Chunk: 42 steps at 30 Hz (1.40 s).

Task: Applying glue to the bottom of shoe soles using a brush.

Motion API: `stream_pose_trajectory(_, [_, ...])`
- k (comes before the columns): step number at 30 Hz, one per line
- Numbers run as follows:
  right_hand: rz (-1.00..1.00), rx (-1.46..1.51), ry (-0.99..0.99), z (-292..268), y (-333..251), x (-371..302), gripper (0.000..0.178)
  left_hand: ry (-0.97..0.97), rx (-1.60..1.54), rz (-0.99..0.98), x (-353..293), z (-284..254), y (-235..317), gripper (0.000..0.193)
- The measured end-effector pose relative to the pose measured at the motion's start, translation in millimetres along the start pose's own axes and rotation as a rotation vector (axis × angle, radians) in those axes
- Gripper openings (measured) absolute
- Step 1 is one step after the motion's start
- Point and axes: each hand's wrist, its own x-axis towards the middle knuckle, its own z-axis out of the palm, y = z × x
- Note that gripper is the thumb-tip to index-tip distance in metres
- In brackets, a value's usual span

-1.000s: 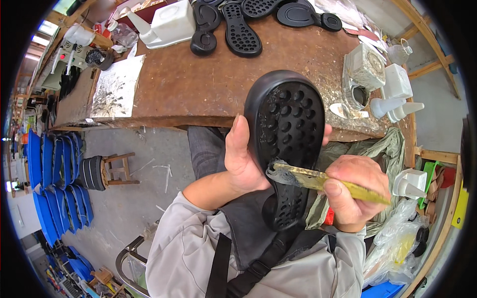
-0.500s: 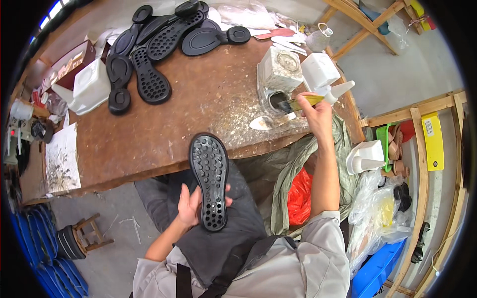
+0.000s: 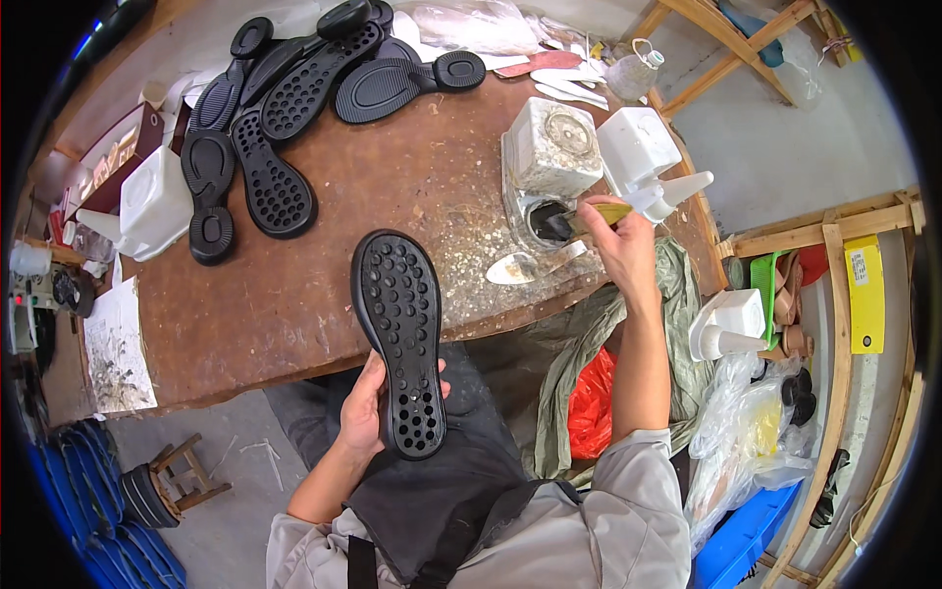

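A black shoe sole (image 3: 397,334) rests in my left hand (image 3: 365,407), my thumb on its left edge and fingertips showing at its right. Its upturned face is full of round hollows, some with a wet shine. My right hand (image 3: 620,240) pinches a brush (image 3: 601,213) by its yellowish handle. The dark bristles reach into the round mouth of a glue pot (image 3: 546,224), a white plastic bottle lying on the table and crusted with dried glue. Just below the mouth lies a pale, spoon-shaped piece (image 3: 525,267).
Several black soles (image 3: 280,187) are heaped at the back left of the brown table (image 3: 392,177). White plastic bottles (image 3: 155,204) stand at the left and right. A green cloth sack (image 3: 549,393) with a red bag (image 3: 591,412) hangs below my right forearm. A small stool (image 3: 172,481) stands lower left.
My left hand has lifted the sole slightly up and left, its fingers now closed around it. The brush has dipped lower into the pot's mouth. The whole view has shifted a little.
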Motion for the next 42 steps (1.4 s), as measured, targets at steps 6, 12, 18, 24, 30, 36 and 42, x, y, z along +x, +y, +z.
stream_pose_trajectory(6, [0.006,0.069,0.066,-2,0,-8,0.02,-0.013,-0.001,-0.003,14,5,4,0.043])
stream_pose_trajectory(12, [0.096,0.171,0.055,2,17,-15,0.017,-0.026,-0.13,-0.075,8,13,8,0.042])
stream_pose_trajectory(18, [0.201,0.541,0.124,-12,25,-34,0.017,-0.182,-0.12,-0.04,-1,30,13,0.052])
stream_pose_trajectory(24, [0.076,1.239,0.03,-14,-49,-81,0.015,-0.211,0.065,-0.037,-21,56,20,0.06])
stream_pose_trajectory(30, [-0.12,0.984,0.026,2,-135,-119,0.013,-0.258,0.218,-0.009,-43,75,24,0.061])
stream_pose_trajectory(36, [-0.177,0.923,0.058,-7,-156,-120,0.014,-0.291,0.304,-0.012,-58,78,22,0.062])
stream_pose_trajectory(42, [-0.262,0.905,0.167,-12,-160,-116,0.015,-0.301,0.337,-0.021,-70,80,24,0.061])
